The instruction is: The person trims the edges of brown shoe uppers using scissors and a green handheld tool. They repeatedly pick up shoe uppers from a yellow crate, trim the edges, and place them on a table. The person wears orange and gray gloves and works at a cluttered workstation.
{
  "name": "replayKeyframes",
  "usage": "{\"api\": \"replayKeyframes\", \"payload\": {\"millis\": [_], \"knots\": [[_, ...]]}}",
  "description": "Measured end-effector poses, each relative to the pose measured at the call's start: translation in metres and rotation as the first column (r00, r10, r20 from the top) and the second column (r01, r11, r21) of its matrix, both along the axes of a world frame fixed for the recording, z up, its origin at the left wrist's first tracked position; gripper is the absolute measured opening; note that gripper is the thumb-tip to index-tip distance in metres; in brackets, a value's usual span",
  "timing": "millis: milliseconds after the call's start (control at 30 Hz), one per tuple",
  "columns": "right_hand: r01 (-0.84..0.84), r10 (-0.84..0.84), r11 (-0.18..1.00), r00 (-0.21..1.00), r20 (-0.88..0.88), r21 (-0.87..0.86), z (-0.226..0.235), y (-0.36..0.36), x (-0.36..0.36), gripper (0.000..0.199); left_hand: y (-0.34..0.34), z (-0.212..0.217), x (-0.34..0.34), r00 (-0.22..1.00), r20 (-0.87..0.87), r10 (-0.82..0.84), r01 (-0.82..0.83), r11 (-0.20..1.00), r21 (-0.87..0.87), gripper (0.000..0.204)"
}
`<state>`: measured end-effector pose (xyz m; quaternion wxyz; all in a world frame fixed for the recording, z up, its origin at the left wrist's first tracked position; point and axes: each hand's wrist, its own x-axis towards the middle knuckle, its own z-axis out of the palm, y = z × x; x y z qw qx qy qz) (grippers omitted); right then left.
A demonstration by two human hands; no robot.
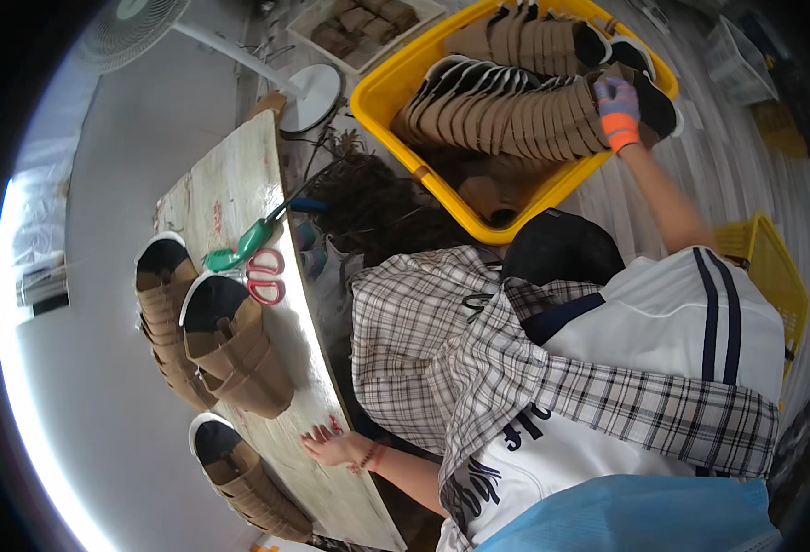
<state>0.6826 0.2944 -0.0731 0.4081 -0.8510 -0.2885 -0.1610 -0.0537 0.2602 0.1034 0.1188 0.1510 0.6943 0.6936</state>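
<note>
My right hand, in a purple glove with an orange cuff, reaches far right to the yellow basket. Its fingers close on the end of a long row of nested brown shoe uppers with black linings and white edges. My left hand is bare, with a bracelet at the wrist. It lies at the near edge of the pale bench, fingers spread and holding nothing. Closest to it are a stack of brown uppers on the bench and another stack lower down.
Red-handled scissors and a green corded hand tool lie on the bench near a third stack of uppers. Beyond stand a white fan and a white bin of brown pieces. Another yellow basket sits at right.
</note>
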Motion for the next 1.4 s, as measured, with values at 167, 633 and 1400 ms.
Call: {"api": "replayKeyframes", "payload": {"millis": [167,633,1400], "knots": [[0.239,-0.184,0.964,0.917,-0.354,0.119,0.045,0.017,0.062,0.052,-0.027,-0.001,0.042,0.971,-0.191,-0.144,0.131,0.988,-0.076,0.022],[-0.557,0.239,0.811,0.594,-0.768,-0.179,-0.009,0.195,0.167,0.045,-0.021,-0.015,0.131,0.821,-0.270,-0.503,0.357,0.821,-0.446,0.022],[-0.690,0.417,0.608,0.698,-0.582,-0.392,-0.040,0.228,0.129,0.043,-0.022,-0.025,0.127,0.814,-0.191,-0.549,0.404,0.771,-0.492,0.021]]}}
